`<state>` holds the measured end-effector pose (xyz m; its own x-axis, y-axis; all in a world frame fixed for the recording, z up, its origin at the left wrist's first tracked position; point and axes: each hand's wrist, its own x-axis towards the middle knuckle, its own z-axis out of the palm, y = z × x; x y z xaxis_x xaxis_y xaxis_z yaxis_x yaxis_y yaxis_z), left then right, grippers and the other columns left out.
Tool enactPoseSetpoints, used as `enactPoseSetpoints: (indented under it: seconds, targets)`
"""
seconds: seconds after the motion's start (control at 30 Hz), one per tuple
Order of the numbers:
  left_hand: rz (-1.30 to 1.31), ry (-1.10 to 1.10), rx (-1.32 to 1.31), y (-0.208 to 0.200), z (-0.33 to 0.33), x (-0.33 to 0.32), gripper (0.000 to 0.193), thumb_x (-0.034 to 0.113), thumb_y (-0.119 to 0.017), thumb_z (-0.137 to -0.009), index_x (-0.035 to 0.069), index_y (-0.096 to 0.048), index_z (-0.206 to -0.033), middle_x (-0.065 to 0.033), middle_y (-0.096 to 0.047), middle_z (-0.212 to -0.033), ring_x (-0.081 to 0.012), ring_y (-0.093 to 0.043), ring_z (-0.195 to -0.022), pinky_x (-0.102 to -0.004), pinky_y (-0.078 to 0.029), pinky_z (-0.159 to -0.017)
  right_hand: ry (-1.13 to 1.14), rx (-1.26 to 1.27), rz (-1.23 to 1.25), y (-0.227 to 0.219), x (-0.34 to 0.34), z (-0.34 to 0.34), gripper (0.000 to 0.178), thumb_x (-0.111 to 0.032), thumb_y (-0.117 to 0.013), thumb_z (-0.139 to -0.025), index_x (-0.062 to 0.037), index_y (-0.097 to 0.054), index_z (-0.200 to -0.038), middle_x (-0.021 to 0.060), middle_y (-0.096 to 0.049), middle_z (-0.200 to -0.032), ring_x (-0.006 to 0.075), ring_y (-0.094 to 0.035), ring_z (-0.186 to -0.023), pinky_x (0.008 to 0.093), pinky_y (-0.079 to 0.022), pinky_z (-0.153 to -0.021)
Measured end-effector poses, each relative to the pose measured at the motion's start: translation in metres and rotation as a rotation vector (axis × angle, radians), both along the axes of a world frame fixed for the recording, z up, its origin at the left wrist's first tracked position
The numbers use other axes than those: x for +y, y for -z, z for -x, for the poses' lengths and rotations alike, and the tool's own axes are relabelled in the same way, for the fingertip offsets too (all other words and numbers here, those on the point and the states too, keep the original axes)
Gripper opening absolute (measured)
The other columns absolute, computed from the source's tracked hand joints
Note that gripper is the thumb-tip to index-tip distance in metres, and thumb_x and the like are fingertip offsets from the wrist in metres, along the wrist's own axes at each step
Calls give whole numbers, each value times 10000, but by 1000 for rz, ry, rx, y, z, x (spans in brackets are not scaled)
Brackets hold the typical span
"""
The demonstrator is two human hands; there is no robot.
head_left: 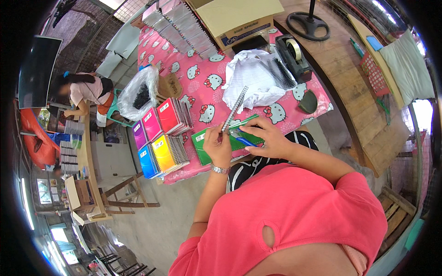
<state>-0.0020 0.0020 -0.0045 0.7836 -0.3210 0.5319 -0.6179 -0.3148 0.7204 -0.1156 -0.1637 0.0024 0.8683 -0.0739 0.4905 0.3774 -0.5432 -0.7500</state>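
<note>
My left hand [218, 146], with a metal bracelet on the wrist, pinches the lower end of a dark spiral binding coil [235, 106]. The coil slants up and away over the table. My right hand [276, 140] is closed around small blue-handled pliers [244, 140], whose jaws point toward my left fingers. Under both hands lies a green notebook [200, 148] at the table's near edge, partly covered by them. To the left stand stacks of small spiral notebooks: blue [148, 161], yellow [166, 152], purple [139, 133], pink [151, 122] and red [170, 114].
Crumpled white paper [246, 76] with black coils [281, 73] lies beyond my hands, beside a tape dispenser [294, 60]. A clear bag [136, 89] of black pieces is at the left. A cardboard box [246, 30] stands at the back. Another person [90, 89] sits far left.
</note>
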Motion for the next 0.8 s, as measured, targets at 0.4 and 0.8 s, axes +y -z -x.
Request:
enactPoseSetpoints:
  seconds: [0.4,0.8]
  targets:
    - [-32,-15,3,-16,-14,21,221,-67,-683,-747,19,-708,-949,-96,-659,-834,-174,-605,-720,-289,-481,-661,-243,541,-698,1,-20,5,430,-223,-661,-899,-44,-588,-1284,120,-644,-1084,223,-644,-957,359,-515,-876]
    - [-1039,124,187,-6,-98,60,178,161,-565,-835,76,-678,-943,-142,-688,-987,-350,-612,-1002,-490,-476,-852,266,355,295,88,-93,0,400,-207,-698,-760,-42,-647,-1121,197,-608,-1087,368,-612,-1001,436,-505,-864]
